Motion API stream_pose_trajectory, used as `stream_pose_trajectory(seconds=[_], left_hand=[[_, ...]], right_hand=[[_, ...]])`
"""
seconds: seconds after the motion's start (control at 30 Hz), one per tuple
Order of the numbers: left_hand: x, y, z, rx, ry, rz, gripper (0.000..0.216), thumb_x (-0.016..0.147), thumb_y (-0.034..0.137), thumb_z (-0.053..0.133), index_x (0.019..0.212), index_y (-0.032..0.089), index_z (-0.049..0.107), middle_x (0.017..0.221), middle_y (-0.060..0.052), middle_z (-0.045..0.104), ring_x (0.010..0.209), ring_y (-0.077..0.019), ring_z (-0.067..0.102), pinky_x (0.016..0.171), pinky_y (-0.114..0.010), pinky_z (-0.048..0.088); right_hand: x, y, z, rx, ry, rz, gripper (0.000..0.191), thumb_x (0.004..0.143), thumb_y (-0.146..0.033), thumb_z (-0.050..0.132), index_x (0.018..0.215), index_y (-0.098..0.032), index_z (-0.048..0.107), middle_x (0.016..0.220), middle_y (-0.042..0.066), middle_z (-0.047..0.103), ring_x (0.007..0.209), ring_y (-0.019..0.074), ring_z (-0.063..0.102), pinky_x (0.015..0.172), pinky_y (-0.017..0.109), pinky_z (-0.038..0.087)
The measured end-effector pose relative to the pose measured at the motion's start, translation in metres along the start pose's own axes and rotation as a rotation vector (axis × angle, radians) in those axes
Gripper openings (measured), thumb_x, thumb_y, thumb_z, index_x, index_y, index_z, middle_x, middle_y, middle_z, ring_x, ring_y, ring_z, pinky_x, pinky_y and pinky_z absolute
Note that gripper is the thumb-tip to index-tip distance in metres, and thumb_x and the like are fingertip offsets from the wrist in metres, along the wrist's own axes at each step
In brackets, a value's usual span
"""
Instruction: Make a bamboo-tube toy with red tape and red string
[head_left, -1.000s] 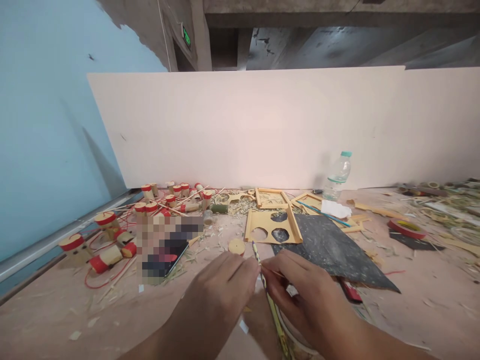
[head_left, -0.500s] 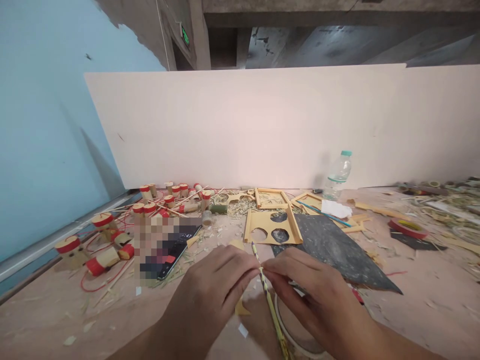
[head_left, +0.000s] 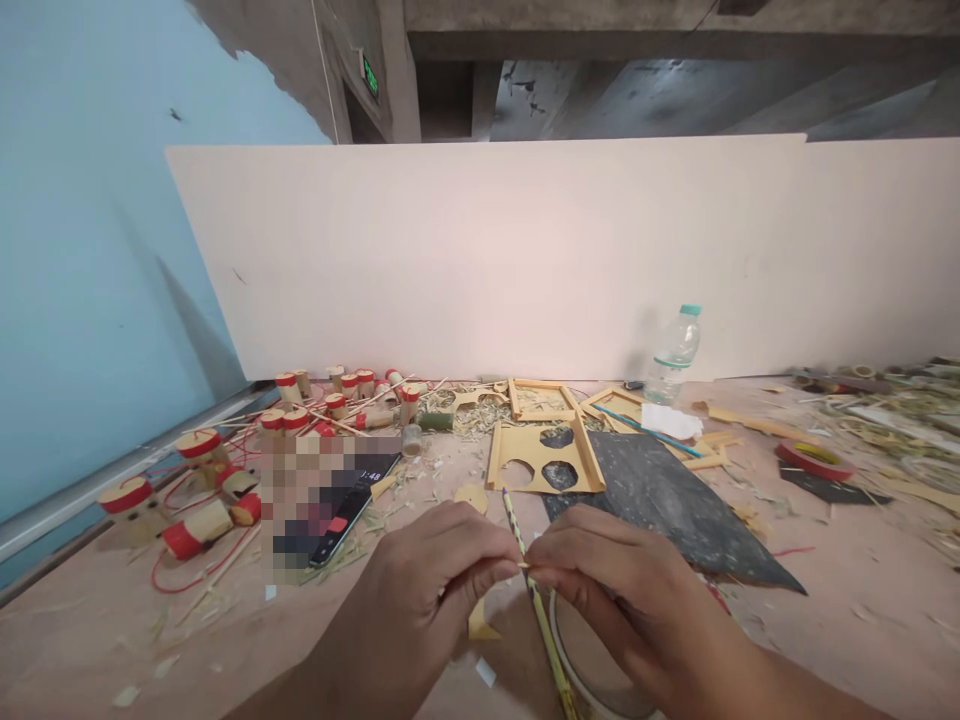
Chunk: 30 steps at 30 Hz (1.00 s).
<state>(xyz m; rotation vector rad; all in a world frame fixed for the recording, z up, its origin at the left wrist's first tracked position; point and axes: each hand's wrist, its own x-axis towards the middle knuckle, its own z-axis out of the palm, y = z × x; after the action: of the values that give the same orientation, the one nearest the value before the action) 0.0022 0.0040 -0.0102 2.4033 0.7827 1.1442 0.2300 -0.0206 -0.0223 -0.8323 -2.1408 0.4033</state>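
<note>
Pale sliver (head_left: 523, 566): I am holding it where my two hands are meeting, over the middle of the littered table (head_left: 187, 650). My left hand (head_left: 442, 570) is gripping one end between thumb and bent fingers; my right hand (head_left: 622, 570) is pinching the other in the same way. Only a short bit is showing between the fingertips, so I cannot tell its full length or whether it is bending.

Change noted: compared with half a second ago, the pinch is sitting lower in view, nearer to me. More of the upper end of the patterned stick (head_left: 544, 632) is therefore showing beyond my fingers; the stick itself is lying lengthwise beneath them, beside a pale ring (head_left: 568, 662) that my right hand is partly covering.

Meaning, as I am judging it: the work is remaining in the fingertips, both hands sharing one small piece and neither letting go. Farther off, the yellow holed frame (head_left: 526, 440) and the dark sheet (head_left: 660, 490) are lying where they were, untouched.
</note>
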Motion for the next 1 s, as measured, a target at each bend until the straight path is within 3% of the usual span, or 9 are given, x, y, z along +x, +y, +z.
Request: stream_pose_trajectory(seconds=[0.2, 0.43, 0.6, 0.73, 1.0], left_hand=[[-0.001, -0.002, -0.004, -0.052, -0.067, -0.097, 0.021, 0.102, 0.011, 0.064, 0.088, 0.026, 0.07, 0.082, 0.008, 0.07, 0.076, -0.0091, 0.065, 0.071, -0.016, 0.046], [0.0, -0.007, -0.006, -0.013, -0.073, -0.004, 0.022, 0.105, 0.012, 0.06, 0.101, 0.027, 0.076, 0.099, 0.003, 0.071, 0.093, -0.013, 0.066, 0.085, -0.02, 0.047], [0.009, -0.008, -0.012, -0.096, -0.025, -0.304, 0.016, 0.103, 0.026, 0.067, 0.095, 0.028, 0.081, 0.093, 0.001, 0.075, 0.087, -0.017, 0.067, 0.08, -0.025, 0.047], [0.014, -0.007, -0.016, -0.295, -0.005, -0.543, 0.018, 0.1, 0.04, 0.071, 0.096, 0.024, 0.079, 0.092, 0.0, 0.075, 0.086, -0.018, 0.064, 0.076, -0.026, 0.046], [0.017, -0.013, -0.013, -0.745, -0.004, -0.693, 0.033, 0.091, 0.051, 0.083, 0.1, 0.02, 0.073, 0.077, 0.003, 0.066, 0.07, -0.0117, 0.053, 0.063, -0.021, 0.042]], right_hand=[[0.004, -0.002, -0.001, 0.025, -0.01, -0.02, 0.026, 0.11, -0.013, 0.051, 0.096, -0.019, 0.072, 0.083, 0.004, 0.069, 0.077, 0.0165, 0.066, 0.067, 0.023, 0.048], [0.005, 0.002, -0.003, 0.09, -0.014, 0.065, 0.022, 0.111, -0.016, 0.055, 0.098, -0.021, 0.073, 0.085, 0.002, 0.069, 0.08, 0.0159, 0.066, 0.072, 0.022, 0.048], [0.007, 0.006, -0.005, 0.058, -0.046, 0.152, 0.027, 0.113, -0.022, 0.05, 0.101, -0.022, 0.074, 0.09, 0.003, 0.075, 0.083, 0.0178, 0.07, 0.076, 0.025, 0.05], [0.005, 0.009, -0.001, 0.024, -0.132, 0.198, 0.031, 0.114, -0.023, 0.047, 0.101, -0.023, 0.075, 0.089, 0.003, 0.077, 0.08, 0.0184, 0.072, 0.074, 0.025, 0.051], [0.004, 0.009, -0.001, -0.015, -0.179, 0.268, 0.031, 0.112, -0.02, 0.048, 0.096, -0.023, 0.075, 0.09, 0.003, 0.079, 0.083, 0.0193, 0.074, 0.075, 0.025, 0.051]])
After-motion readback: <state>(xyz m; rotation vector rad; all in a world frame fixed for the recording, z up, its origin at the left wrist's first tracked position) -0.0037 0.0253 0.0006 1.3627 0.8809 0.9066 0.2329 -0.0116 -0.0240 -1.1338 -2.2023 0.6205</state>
